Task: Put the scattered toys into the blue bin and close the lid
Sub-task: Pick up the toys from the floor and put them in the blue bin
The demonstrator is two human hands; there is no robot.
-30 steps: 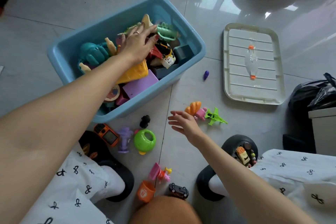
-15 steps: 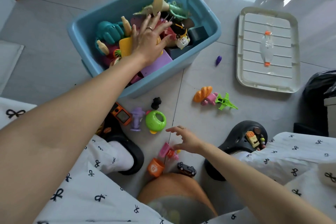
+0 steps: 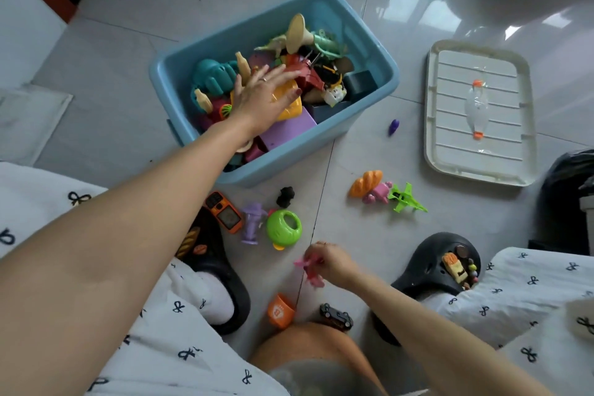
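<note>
The blue bin point(image 3: 363, 119) stands on the tiled floor, heaped with several toys. My left hand point(image 3: 262, 96) lies flat, fingers spread, on the pile inside it, over a yellow piece point(image 3: 291, 103). My right hand point(image 3: 331, 262) is low near my knee and pinches a small pink toy point(image 3: 308, 268). The bin's white lid point(image 3: 479, 112) lies upside down on the floor to the right. Loose toys lie between: a green round toy point(image 3: 284, 228), an orange gadget point(image 3: 225, 212), a purple figure point(image 3: 252, 223), and a bread-shaped toy point(image 3: 366, 182).
A green plane point(image 3: 406, 198), a pink figure point(image 3: 377, 193), a black lump point(image 3: 286, 196), a small purple piece point(image 3: 393, 127), an orange cup point(image 3: 281, 310) and a black car point(image 3: 336, 317) lie scattered. My black clogs point(image 3: 430, 264) flank them. A black bag point(image 3: 572, 177) stands at right.
My right hand dropped from near the bread toy toward my knee and took hold of the pink toy. My left hand stayed on the pile in the bin.
</note>
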